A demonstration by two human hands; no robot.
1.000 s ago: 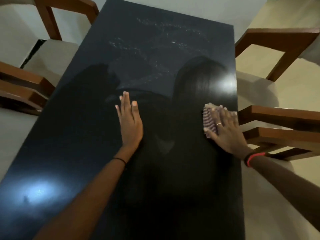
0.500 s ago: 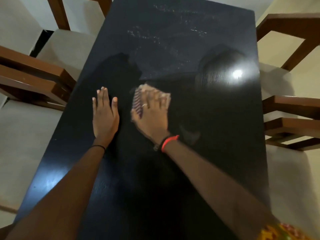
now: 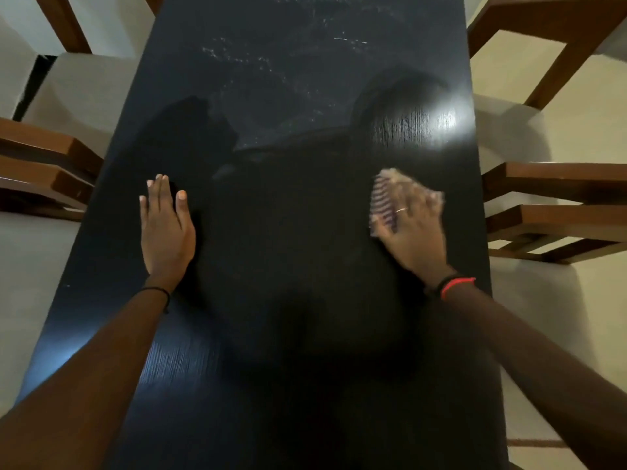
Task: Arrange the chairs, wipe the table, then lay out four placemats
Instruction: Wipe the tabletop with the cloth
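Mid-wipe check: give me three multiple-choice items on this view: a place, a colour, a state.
1. Where on the table is the striped cloth? A at its left edge; B near its right edge; C at its far end.
2. What colour is the bright wristband on the right wrist? A red; B green; C white.
3. How is the left hand? A clenched in a fist; B gripping the table's edge; C flat on the table, fingers straight.
Answers: 1 B, the right hand presses it by the right edge. 2 A, it shows red. 3 C, palm down, holding nothing.
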